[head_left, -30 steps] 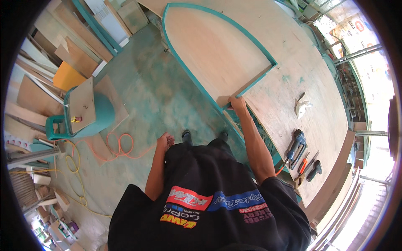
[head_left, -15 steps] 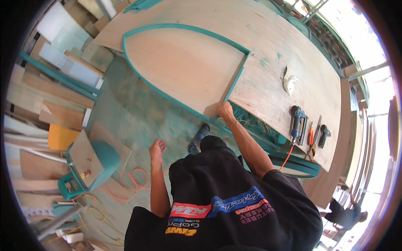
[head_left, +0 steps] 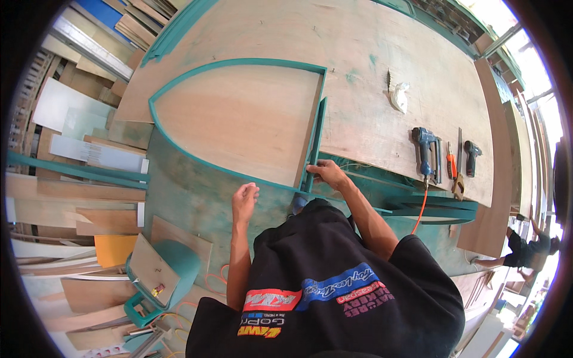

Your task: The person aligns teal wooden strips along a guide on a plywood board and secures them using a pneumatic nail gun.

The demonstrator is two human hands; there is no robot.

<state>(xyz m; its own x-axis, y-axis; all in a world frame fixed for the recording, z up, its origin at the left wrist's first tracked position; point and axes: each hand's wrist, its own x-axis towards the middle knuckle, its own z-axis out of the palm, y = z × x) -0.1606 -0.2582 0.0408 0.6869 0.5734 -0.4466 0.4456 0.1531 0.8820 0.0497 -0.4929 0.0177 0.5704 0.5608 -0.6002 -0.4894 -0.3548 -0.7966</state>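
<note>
A wide pointed-arch frame (head_left: 256, 61), teal-edged around a pale wooden panel (head_left: 239, 119), lies on the workbench with its tip to the left. Along its straight right end stands a narrow teal strip (head_left: 320, 128), angled slightly away from the frame at its far end. My right hand (head_left: 328, 173) pinches the strip's near end, close to the frame's lower right corner. My left hand (head_left: 245, 197) hovers just off the frame's near curved side, fingers curled together; whatever may be between them is hidden.
On the right of the workbench (head_left: 382, 140) lie a nail gun (head_left: 424, 146) with an orange hose (head_left: 421, 212), a handsaw (head_left: 459, 173), an orange-handled tool (head_left: 451, 164) and a cordless driver (head_left: 472, 158). A teal bin (head_left: 179, 256) stands at lower left. Another person (head_left: 528, 247) is far right.
The view has turned, shifting the frame left. My right hand, earlier curled at the frame's corner, now pinches the strip, which stands apart from the end. My left hand has come nearer the frame.
</note>
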